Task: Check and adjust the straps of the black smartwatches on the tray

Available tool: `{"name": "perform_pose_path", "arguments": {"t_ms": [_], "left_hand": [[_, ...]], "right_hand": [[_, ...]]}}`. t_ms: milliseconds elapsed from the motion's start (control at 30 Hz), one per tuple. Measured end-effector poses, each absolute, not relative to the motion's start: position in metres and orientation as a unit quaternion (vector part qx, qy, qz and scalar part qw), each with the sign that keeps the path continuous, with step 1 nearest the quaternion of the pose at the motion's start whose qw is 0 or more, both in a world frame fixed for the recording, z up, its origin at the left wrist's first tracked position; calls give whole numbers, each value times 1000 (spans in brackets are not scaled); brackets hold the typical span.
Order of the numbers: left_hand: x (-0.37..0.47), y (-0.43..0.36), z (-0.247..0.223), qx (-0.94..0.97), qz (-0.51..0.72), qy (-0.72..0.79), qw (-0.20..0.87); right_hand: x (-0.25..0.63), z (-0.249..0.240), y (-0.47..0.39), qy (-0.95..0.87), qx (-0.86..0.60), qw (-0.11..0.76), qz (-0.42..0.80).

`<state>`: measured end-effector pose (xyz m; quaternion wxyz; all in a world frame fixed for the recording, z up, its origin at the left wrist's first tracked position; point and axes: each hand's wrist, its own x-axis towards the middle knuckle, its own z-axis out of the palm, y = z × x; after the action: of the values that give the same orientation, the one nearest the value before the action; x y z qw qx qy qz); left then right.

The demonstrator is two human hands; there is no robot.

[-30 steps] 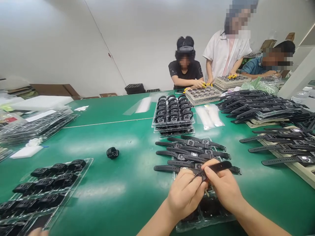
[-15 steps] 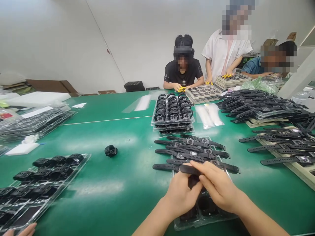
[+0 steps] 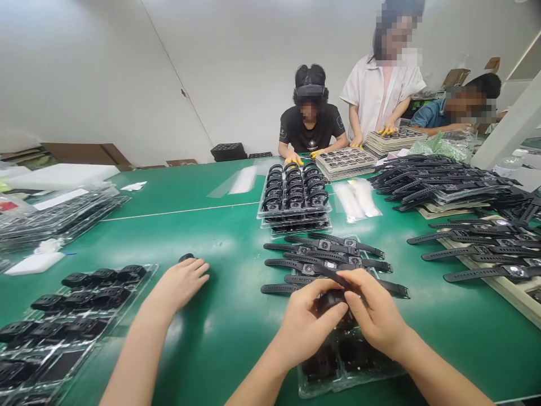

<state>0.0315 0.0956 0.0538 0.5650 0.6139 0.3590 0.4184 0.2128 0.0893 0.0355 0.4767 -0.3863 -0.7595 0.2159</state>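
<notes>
Between my two hands is a black smartwatch (image 3: 331, 300), raised above the near part of a clear plastic tray (image 3: 321, 390). My left hand (image 3: 306, 318) is closed around the watch's body, thumb on the near side. My right hand (image 3: 374, 310) pinches its strap, which bends up and over the top. Fingers hide part of the watch. Just beyond my hands, several smartwatches (image 3: 324, 245) lie across the tray with straps stretched out flat. Dark pieces sit in the tray's near compartments.
Another person's hand (image 3: 181, 282) covers most of a coiled black watch (image 3: 187, 257) on the left. Nearby stands a tray of coiled watches (image 3: 80, 299). Ahead are stacked watch trays (image 3: 295, 197); more watches (image 3: 477, 251) lie on the right. Co-workers (image 3: 310, 121) work across the table.
The watch in my hands has turned, and its strap now stands up more. Another person's hand has come in from the left onto the lone coiled watch. Across the table, a co-worker's gloved hand has moved left.
</notes>
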Motion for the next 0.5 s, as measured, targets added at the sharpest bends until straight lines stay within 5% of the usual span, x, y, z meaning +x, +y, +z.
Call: {"name": "perform_pose_path", "arguments": {"t_ms": [333, 500], "left_hand": [[36, 94, 52, 560, 473, 401, 549], [31, 98, 51, 611, 455, 417, 495]], "right_hand": [[214, 28, 89, -692, -422, 551, 201], [213, 32, 91, -738, -399, 513, 183]]}}
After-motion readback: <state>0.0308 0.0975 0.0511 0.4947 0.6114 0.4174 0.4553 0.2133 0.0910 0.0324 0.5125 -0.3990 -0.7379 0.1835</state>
